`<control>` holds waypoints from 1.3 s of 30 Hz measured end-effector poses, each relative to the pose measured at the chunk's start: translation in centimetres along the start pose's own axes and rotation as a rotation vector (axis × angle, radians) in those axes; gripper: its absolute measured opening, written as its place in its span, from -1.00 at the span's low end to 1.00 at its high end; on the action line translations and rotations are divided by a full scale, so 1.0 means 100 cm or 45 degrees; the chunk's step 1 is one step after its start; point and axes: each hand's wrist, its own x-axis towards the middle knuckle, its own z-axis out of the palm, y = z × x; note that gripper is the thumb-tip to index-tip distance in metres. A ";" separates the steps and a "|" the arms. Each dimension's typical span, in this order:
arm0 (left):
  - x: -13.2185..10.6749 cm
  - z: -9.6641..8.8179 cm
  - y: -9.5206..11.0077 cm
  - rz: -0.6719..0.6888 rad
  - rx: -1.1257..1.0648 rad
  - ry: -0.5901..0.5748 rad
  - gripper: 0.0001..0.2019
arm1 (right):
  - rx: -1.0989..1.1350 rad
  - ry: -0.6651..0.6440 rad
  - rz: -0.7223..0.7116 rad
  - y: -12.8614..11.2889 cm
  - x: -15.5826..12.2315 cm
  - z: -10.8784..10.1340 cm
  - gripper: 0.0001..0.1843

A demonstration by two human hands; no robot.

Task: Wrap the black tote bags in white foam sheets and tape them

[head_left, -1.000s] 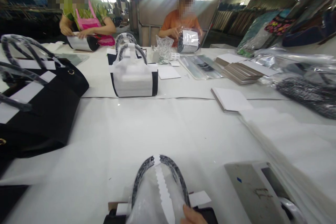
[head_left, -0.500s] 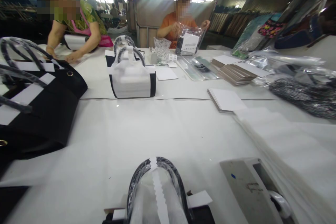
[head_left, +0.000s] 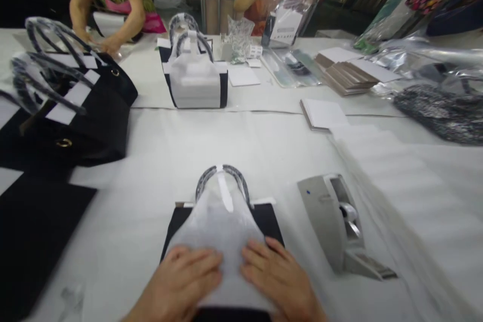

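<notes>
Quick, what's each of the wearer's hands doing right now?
Left hand: open, flat on the bag's white wrap.
Right hand: open, flat on it too.

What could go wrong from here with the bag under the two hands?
The left hand and right hand lie flat on the thin white sheet over the black bag, so, as I judge it:
1. The sheet might crease or tear if they press unevenly.
2. It might slip askew if one hand lifts.
3. The tape dispenser sits just beyond the right hand and could be bumped by a wide sweep.
</notes>
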 end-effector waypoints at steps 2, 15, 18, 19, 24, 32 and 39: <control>-0.002 -0.002 0.001 0.060 -0.002 -0.004 -0.63 | -0.046 0.012 0.025 -0.009 -0.001 0.000 -0.50; -0.031 0.000 0.052 0.030 0.516 0.183 -0.58 | -0.146 0.214 -0.082 -0.042 -0.019 -0.001 -0.54; -0.035 0.019 0.038 0.180 0.637 0.382 -0.65 | -0.143 0.291 -0.086 -0.038 -0.020 0.004 -0.47; -0.035 0.024 0.034 0.223 0.664 0.442 -0.66 | -0.148 0.304 -0.094 -0.038 -0.020 0.005 -0.46; -0.034 0.032 0.033 0.301 0.733 0.559 -0.66 | -0.293 0.212 -0.132 -0.048 -0.017 -0.003 -0.52; -0.036 0.027 0.035 0.332 0.768 0.475 -0.67 | -0.362 0.141 -0.251 -0.051 -0.017 0.000 -0.62; -0.040 0.029 0.059 0.146 0.717 0.262 -0.49 | -0.353 0.219 -0.224 -0.043 -0.017 0.006 -0.65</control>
